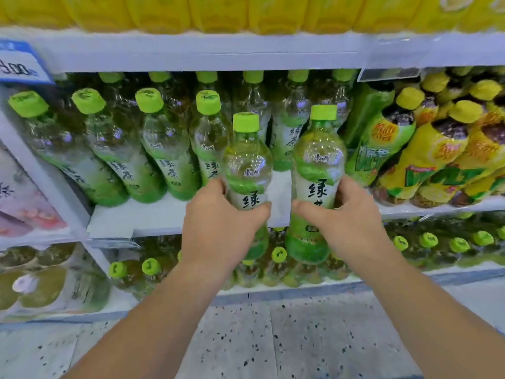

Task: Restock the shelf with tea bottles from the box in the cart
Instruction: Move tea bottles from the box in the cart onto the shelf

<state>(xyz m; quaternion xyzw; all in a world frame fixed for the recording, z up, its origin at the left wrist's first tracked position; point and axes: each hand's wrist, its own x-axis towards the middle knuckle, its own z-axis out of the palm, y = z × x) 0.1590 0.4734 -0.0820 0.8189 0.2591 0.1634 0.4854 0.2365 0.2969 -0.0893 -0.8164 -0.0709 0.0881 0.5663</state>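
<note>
Now, before the shelf (153, 216) — left hand (218, 228) gripping the left tea bottle (247, 165), right hand (347, 222) gripping the right tea bottle (317, 165).

pale speckled terrazzo floor (273, 337), blue-edged price tag (19, 64) upper left, bright even light

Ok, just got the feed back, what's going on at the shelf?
A person holds two green tea bottles upright, one per hand: the left hand grips the left bottle, the right hand the right bottle. Both hang in front of the middle shelf, by a gap in the front row of shelved bottles. Neither is set down yet.
</note>
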